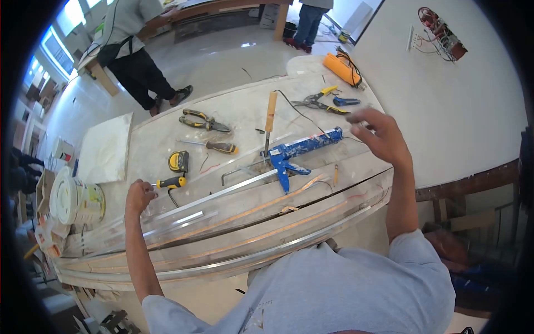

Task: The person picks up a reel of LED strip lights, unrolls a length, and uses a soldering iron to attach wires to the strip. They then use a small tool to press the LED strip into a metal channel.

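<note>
My left hand (140, 196) is closed at the shaft end of a yellow-and-black screwdriver (171, 182), whose handle points right. A yellow tape measure (178, 161) lies just beyond it. My right hand (381, 136) is raised over the table's right side, fingers loosely bent and apart, with nothing visible in them. Nearest to it is a blue caulking gun (297, 149), spattered with white. Behind that hand lie a blue utility knife (346, 102) and yellow-handled snips (320, 103). Pliers (204, 120) and a second screwdriver (222, 147) rest farther left.
Long metal strips (222, 196) run along the near edge of the dusty table (245, 106). A white bucket (78, 200) stands at left, an orange power tool (343, 69) at far right. Wires hang from a wall box (442, 36). Two people stand beyond.
</note>
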A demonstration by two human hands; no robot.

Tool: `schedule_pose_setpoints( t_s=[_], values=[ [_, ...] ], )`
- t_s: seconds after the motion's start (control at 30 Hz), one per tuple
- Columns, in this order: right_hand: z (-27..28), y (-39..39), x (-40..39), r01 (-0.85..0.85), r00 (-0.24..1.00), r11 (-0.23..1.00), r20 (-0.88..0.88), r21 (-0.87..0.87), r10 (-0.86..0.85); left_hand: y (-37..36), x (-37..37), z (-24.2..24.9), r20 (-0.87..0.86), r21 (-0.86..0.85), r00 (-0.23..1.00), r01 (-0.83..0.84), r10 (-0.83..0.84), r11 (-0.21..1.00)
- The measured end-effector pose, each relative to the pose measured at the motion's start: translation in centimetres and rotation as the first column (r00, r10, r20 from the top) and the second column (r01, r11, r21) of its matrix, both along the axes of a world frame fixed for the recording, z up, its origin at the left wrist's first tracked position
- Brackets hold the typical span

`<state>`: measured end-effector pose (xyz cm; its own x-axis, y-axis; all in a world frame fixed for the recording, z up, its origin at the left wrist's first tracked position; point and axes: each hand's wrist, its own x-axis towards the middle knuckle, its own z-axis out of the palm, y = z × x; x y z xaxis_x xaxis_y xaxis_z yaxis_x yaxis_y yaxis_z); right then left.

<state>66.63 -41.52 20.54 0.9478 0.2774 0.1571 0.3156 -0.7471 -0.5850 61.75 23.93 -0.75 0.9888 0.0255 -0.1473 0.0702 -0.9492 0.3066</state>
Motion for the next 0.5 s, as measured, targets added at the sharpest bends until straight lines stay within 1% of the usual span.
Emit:
schedule_pose_setpoints(
  t_s=[0.03, 0.1, 0.2, 0.27, 0.3, 0.33, 0.37, 0.43, 0.5],
  values=[
    [-1.1, -1.8, -1.1, 0.012, 1.000, 1.000, -0.005, 0.003, -0.012, -0.1, 0.1, 0.4, -0.002, -0.010, 1.000, 0.003, -0.003, 1.000],
    [-3.5, -4.2, -2.7, 0.215, 0.966, 0.973, -0.164, 0.082, -0.200, 0.0, 0.2, 0.4, -0.012, -0.017, 1.000, 0.009, -0.009, 1.000],
    [-6.1, -4.8, -3.6, 0.238, 0.950, 0.966, -0.229, 0.099, -0.210, 1.4, 0.2, -1.1, -0.013, -0.041, 0.999, 0.041, -0.042, 0.998],
    [-7.1, -3.4, -3.0, 0.222, 0.948, 0.967, -0.260, 0.121, -0.185, 2.6, 0.4, -2.4, 0.051, -0.025, 0.998, 0.049, -0.048, 0.998],
    [-7.4, -2.4, -2.5, 0.186, 0.952, 0.973, -0.271, 0.136, -0.145, 1.9, 0.3, -1.5, 0.047, -0.018, 0.998, 0.053, -0.052, 0.998],
    [-7.8, -1.3, -2.0, 0.151, 0.954, 0.977, -0.280, 0.150, -0.105, 1.0, 0.1, -0.7, 0.079, -0.030, 0.997, -0.002, 0.004, 1.000],
    [-8.1, -0.3, -1.3, 0.154, 0.954, 0.976, -0.282, 0.154, -0.106, 0.3, 0.1, -0.1, 0.112, -0.045, 0.992, -0.057, 0.062, 0.997],
    [-8.7, 1.8, 0.5, 0.049, 0.970, 0.987, -0.244, 0.154, -0.010, 0.4, 0.1, -0.3, 0.097, -0.069, 0.994, -0.044, 0.051, 0.997],
    [-9.8, 3.5, 2.1, 0.008, 0.976, 0.986, -0.217, 0.165, 0.029, 0.7, -0.4, -0.6, 0.081, -0.088, 0.996, -0.040, 0.047, 0.995]
  ],
)
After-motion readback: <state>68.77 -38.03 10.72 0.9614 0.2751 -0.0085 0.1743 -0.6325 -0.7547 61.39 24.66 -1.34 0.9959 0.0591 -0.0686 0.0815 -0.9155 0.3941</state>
